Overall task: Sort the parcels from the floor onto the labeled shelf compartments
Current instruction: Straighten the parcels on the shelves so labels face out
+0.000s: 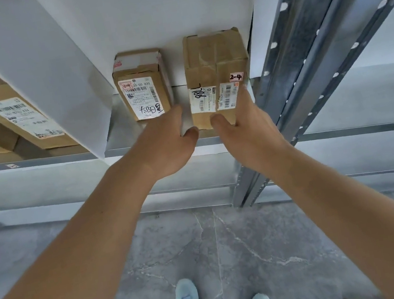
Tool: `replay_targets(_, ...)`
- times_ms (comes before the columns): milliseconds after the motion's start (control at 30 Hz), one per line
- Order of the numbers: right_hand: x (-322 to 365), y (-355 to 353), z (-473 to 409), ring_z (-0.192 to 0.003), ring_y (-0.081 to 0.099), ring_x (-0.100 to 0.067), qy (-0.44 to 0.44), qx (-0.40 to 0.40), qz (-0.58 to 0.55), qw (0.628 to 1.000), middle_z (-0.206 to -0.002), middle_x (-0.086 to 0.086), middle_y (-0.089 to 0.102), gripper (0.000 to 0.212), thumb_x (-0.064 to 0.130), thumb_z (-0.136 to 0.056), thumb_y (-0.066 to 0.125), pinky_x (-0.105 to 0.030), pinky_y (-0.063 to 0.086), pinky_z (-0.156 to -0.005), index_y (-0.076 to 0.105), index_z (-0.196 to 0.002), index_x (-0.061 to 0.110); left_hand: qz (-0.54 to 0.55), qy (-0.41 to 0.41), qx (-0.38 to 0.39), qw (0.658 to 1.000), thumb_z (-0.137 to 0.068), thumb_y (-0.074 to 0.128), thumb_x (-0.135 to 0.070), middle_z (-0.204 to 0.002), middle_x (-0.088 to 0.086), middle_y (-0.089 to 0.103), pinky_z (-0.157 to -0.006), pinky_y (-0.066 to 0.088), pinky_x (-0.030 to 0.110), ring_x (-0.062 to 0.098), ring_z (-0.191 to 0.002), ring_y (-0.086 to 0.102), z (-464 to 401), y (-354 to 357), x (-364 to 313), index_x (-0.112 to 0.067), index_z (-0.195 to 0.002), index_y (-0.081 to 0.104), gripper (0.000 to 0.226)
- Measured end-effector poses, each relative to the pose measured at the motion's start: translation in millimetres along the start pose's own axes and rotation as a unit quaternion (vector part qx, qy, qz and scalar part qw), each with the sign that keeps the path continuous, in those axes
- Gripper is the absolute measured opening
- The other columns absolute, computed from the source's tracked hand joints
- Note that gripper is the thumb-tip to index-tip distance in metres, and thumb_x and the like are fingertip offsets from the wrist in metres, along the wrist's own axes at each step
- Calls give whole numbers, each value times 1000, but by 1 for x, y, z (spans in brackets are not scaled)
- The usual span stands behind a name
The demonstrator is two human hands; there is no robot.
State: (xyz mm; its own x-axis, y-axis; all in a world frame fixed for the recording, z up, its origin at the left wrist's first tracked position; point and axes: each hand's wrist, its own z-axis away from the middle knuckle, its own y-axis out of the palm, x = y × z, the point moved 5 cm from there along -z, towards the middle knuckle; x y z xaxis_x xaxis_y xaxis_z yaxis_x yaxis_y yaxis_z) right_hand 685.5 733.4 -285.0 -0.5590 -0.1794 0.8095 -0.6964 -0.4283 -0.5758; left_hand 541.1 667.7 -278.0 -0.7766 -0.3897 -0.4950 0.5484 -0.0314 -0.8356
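Parcels are the matter here, and the one in hand is the taller brown cardboard box (217,77) with a red-edged "2-4" sticker, which rests on the grey metal shelf (123,138) at the right end of its compartment, close beside the perforated steel upright (310,50). Its long axis runs away from the person, into the shelf, with the labelled near end towards the shelf's front edge. The right hand (242,128) is the nearer: straight fingers lie along the box's right side and the thumb touches its near face, holding nothing curled. The left hand (171,143) is relaxed and spread in the gap between this box and the smaller brown cardboard box (143,90) with a white shipping label to its left; whether it touches either I cannot tell. Judging from this, the box seems placed, and any further push would go straight inward along its length.
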Motion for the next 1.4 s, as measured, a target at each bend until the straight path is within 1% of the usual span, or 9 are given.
replay_targets(233, -30, 5, -35, -110, 64, -28, 98, 1, -4, 995, -140, 2, 58, 48, 32, -99, 52, -25, 42, -59, 31, -140, 17, 31, 13, 0, 999, -103, 53, -30, -147, 4, 58, -105, 47, 48, 33, -131, 57, -42, 22, 11, -22, -147, 40, 47)
replay_targets(367, -36, 15, -48, -116, 64, -26, 115, 2, -6, 993, -138, 7, 61, 74, 34, -96, 54, -36, 55, -77, 19, -157, 13, 56, 20, 14, 998, -101, 53, -24, -157, 1, 50, -115, 42, 47, 32, -141, 51, -55, 30, 13, -22, -152, 32, 55)
replay_targets(567, -44, 23, -61, -111, 62, -16, 109, -1, -28, 994, -126, 16, 61, 50, 22, -99, 51, -20, 46, -67, 33, -145, 26, 101, 15, 15, 995, -82, 49, -35, -142, 0, 63, -108, 50, 50, 28, -128, 62, -69, 31, 23, -30, -146, 38, 65)
replay_targets(800, -42, 32, -75, -117, 60, -17, 87, 5, -46, 995, -139, 12, 60, 63, 11, -94, 49, -18, 45, -72, 26, -150, 30, 105, 17, 29, 994, -85, 52, -29, -143, -6, 63, -108, 51, 48, 24, -126, 63, -81, 23, 28, -34, -149, 36, 67)
replay_targets(1067, -37, 35, -81, -129, 55, -17, 89, -3, -50, 995, -145, 12, 56, 71, 13, -95, 51, -31, 50, -99, 21, -157, 27, 109, 26, 30, 993, -92, 56, -23, -144, -1, 62, -111, 49, 49, 27, -129, 61, -94, 23, 37, -33, -152, 34, 64)
replay_targets(1133, -35, 35, -79, -124, 58, -15, 101, -10, -50, 994, -146, 12, 55, 67, 18, -97, 51, -23, 50, -91, 23, -157, 27, 99, 33, 36, 994, -98, 55, -20, -151, -3, 57, -114, 45, 41, 26, -137, 55, -95, 24, 38, -30, -153, 35, 59)
replay_targets(1233, -33, 35, -74, -101, 61, -7, 128, -19, -41, 991, -138, 11, 60, 54, 28, -99, 48, -19, 45, -68, 33, -151, 29, 59, 43, 44, 996, -102, 53, -22, -154, -2, 53, -101, 42, 30, 26, -137, 53, -94, 23, 42, -22, -152, 38, 52)
replay_targets(1333, -24, 36, -61, -100, 63, -14, 136, -17, -10, 990, -129, 7, 64, 48, 33, -102, 43, -30, 52, -73, 40, -150, 31, 41, 38, 56, 997, -106, 50, -28, -149, 5, 56, -93, 41, 30, 30, -131, 56, -87, 14, 44, -14, -148, 42, 45)
replay_targets(1400, -13, 36, -53, -105, 64, -19, 122, -19, 12, 992, -137, 5, 63, 49, 34, -103, 40, -38, 57, -84, 42, -152, 32, 45, 46, 64, 996, -108, 47, -32, -147, 7, 57, -96, 44, 33, 29, -129, 57, -79, 4, 43, -13, -148, 44, 45)
